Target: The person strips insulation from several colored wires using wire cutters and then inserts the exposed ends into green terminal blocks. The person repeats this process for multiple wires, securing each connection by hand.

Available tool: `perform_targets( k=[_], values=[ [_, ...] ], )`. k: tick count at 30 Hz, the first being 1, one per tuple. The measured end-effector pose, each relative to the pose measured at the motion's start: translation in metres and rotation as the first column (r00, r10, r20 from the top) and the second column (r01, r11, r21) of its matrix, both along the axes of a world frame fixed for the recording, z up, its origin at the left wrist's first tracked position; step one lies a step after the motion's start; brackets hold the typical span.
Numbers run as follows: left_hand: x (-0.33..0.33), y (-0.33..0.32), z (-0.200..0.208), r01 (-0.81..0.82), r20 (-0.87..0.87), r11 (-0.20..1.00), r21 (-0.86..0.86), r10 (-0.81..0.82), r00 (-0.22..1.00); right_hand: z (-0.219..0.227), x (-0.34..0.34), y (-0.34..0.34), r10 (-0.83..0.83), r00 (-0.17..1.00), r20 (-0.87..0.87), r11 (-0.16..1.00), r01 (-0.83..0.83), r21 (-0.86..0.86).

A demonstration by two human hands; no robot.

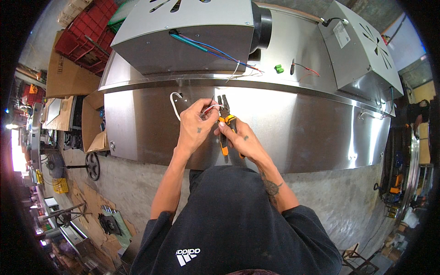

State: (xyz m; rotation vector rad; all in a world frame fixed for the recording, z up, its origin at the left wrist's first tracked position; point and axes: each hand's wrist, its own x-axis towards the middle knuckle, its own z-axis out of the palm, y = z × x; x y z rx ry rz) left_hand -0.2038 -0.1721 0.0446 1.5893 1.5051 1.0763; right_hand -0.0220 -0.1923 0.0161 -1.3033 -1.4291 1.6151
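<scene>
Pinches at least two thin insulated wires, red and white (212,106), between closed fingertips of the left hand (195,126), with a curved white cable (173,101) beside it between ten and eleven o'clock, on a shiny steel panel (298,123). Grips one pair of black-and-yellow steel pliers (224,111) in curled fingers of the right hand (243,137), at three o'clock of the wires. Could nick or sever them through over-squeezing, or drop them through a slack pinch. Count: two hands, two grey slotted metal housings (192,55) at eleven and two o'clock.
</scene>
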Motion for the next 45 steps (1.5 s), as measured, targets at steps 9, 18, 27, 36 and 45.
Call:
perform_targets(
  k=[9,18,27,36,45],
  values=[
    [-0.001,-0.004,0.0,0.034,-0.029,0.998,0.046,-0.033,0.999,0.0,-0.005,0.001,-0.017,0.995,0.096,0.996,0.009,0.089],
    [0.0,-0.004,0.0,0.041,-0.058,0.998,0.04,-0.038,0.998,0.009,-0.006,0.0,-0.035,0.972,0.232,0.992,0.007,0.123],
    [0.001,-0.004,-0.011,0.083,-0.028,0.971,0.226,-0.078,0.997,0.018,-0.007,-0.004,-0.056,0.953,0.298,0.979,-0.006,0.204],
    [-0.001,-0.004,-0.01,0.133,-0.103,0.943,0.306,-0.107,0.989,0.02,-0.007,-0.005,-0.053,0.949,0.31,0.972,-0.023,0.236],
    [0.0,-0.004,-0.009,0.16,-0.188,0.917,0.367,-0.095,0.978,-0.002,-0.009,-0.004,-0.128,0.946,0.297,0.929,0.009,0.369]
  ],
)
